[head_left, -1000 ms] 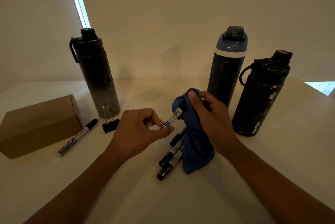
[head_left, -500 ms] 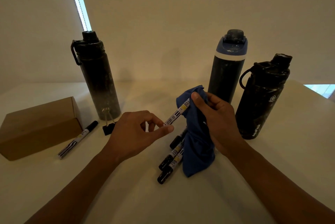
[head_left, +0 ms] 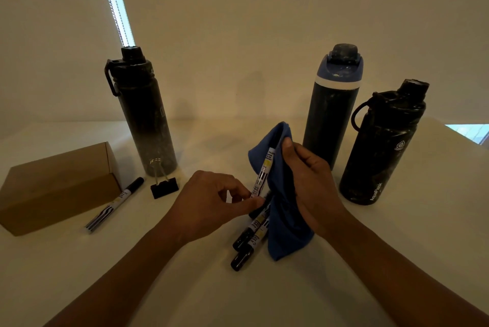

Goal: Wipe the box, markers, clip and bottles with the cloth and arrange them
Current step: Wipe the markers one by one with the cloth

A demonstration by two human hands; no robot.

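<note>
Though slim and light, handles as a stiff, smooth-barrelled marker (head_left: 264, 170), apt to slip or spin under rubbing, so best pinched near one end and wiped toward the other. Held nearly upright above mid-table (head_left: 264, 300), lower end clamped between thumb and forefinger of the left hand (head_left: 211, 205), at 7 o'clock of the barrel. Upper end tucked into a fold of the soft, limp cloth (head_left: 288, 221), pressed there by the thumb of the right hand (head_left: 312, 181), fingers curled round the fabric, at 3 o'clock of the barrel. Below, at 6 o'clock, spare markers (head_left: 251, 234) half under the hanging cloth. Off at 9 o'clock, lone marker (head_left: 116, 202), box (head_left: 53, 186) and clip (head_left: 164, 186). Standing at 10, 1 and 2 o'clock, tall bottle (head_left: 145, 120), blue-lidded bottle (head_left: 330, 115), stout bottle (head_left: 381, 147): probably heavier, better gripped round the body.
</note>
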